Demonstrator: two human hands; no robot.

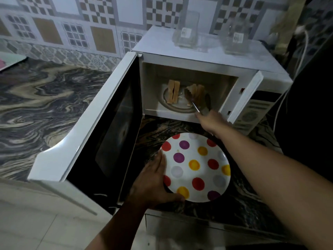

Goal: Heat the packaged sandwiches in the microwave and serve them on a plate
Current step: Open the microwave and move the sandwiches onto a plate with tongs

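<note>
1. Left hand (153,183) grips the near-left rim of the polka-dot plate (196,166) on the bench (54,94).
2. Left sandwich (173,91) stands on the microwave (198,56) turntable.
3. Right hand (211,121) holds tongs (195,102) clamped on the right sandwich (197,92).

A single head-worn view looks forward and steeply down over the counter (54,98), from above and just in front of the open microwave (198,56), straight into its cavity. Both forearms reach in from the bottom edge. The wide lens bends the tiled wall (72,24) at the top; the microwave sits close
</note>
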